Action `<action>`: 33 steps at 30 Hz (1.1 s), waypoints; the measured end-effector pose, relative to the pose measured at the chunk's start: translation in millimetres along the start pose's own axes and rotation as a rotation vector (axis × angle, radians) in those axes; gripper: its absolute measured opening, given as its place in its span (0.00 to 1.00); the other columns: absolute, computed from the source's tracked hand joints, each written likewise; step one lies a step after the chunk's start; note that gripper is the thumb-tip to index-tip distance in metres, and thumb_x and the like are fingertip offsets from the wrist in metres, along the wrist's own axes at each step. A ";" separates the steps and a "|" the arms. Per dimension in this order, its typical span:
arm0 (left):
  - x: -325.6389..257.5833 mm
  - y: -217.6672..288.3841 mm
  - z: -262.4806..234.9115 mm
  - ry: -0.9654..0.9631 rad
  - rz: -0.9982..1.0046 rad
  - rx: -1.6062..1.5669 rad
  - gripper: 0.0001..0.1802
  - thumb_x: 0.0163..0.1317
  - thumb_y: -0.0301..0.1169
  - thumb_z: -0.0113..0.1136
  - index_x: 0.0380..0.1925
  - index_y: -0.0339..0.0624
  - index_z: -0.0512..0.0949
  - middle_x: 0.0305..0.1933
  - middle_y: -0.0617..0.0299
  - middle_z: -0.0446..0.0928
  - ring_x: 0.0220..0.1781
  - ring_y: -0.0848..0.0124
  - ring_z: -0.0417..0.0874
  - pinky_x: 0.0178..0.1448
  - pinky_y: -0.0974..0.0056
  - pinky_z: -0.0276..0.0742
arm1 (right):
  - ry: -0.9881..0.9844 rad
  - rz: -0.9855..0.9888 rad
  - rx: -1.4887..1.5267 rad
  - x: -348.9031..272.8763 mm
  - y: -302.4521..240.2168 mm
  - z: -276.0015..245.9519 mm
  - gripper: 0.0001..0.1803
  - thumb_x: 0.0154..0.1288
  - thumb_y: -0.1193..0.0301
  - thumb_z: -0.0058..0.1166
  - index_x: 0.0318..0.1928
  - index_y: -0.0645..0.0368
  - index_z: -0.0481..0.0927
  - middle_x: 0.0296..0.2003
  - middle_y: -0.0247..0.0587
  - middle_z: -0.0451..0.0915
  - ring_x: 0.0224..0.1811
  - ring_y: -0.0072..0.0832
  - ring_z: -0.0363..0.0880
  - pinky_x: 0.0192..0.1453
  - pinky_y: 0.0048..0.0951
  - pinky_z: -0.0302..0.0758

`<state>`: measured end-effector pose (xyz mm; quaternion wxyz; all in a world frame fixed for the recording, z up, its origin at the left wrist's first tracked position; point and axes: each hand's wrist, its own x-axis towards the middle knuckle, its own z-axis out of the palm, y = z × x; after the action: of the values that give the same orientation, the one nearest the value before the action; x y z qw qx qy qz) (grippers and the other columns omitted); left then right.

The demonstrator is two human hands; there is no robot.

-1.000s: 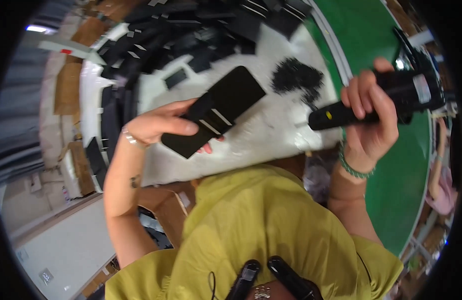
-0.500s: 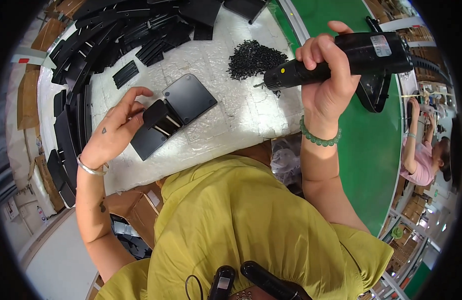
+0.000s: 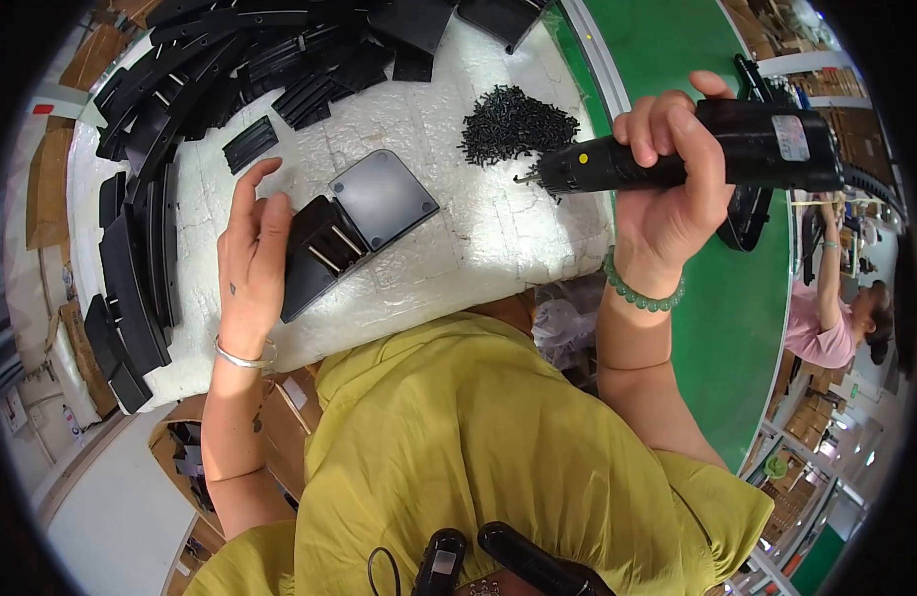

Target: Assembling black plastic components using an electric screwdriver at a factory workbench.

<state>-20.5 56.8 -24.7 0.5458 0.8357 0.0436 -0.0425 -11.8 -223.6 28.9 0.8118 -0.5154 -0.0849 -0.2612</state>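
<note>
My right hand [image 3: 677, 164] grips a black electric screwdriver [image 3: 612, 164] lying nearly level, with its bit pointing left. The bit's tip is at the lower edge of a heap of small black screws [image 3: 516, 124]; whether a screw sits on it is too small to tell. To the left, a black plastic stand [image 3: 384, 199] lies on the white padded surface. It has two flat plates and a raised middle block with shiny metal rods. Beside its left edge, my left hand [image 3: 252, 263] is open, thumb and forefinger apart, holding nothing.
Black plastic parts [image 3: 185, 84] are piled along the far and left edges of the padding [image 3: 429, 268]. One short ribbed part [image 3: 250, 144] lies apart from them. A green worktop [image 3: 722, 338] borders it on the right. Another person [image 3: 826, 313] works at the far right.
My left hand has come off the stand's raised block and turned more upright, fingers apart. My right hand and the screwdriver appear slightly farther right and lower, as the whole view has shifted.
</note>
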 end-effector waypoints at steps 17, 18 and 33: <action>3.6 3.6 12.5 0.098 0.235 0.463 0.11 0.53 0.38 0.63 0.27 0.44 0.75 0.10 0.62 0.69 0.11 0.65 0.70 0.19 0.66 0.64 | -0.054 0.040 0.056 -6.9 -21.8 8.6 0.17 0.55 0.77 0.45 0.48 0.63 0.67 0.19 0.33 0.61 0.19 0.21 0.59 0.30 0.26 0.62; 5.4 3.6 13.4 0.081 0.236 0.432 0.11 0.53 0.38 0.63 0.26 0.44 0.75 0.09 0.62 0.68 0.10 0.65 0.69 0.18 0.66 0.63 | -0.094 0.037 0.115 -8.7 -24.2 9.7 0.17 0.56 0.77 0.44 0.48 0.63 0.67 0.19 0.30 0.61 0.20 0.19 0.59 0.32 0.25 0.60; 2.9 61.5 62.3 -0.272 0.997 0.154 0.11 0.40 0.29 0.69 0.26 0.42 0.80 0.26 0.63 0.77 0.40 0.64 0.75 0.39 0.65 0.73 | -0.292 0.022 0.373 -13.7 -60.9 27.1 0.15 0.54 0.76 0.45 0.45 0.61 0.67 0.19 0.25 0.64 0.19 0.15 0.62 0.34 0.22 0.62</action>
<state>-11.7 -24.8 5.9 0.4374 0.7797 -0.4341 0.1114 -51.0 -215.4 83.9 0.8748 -0.3898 -0.2426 -0.1547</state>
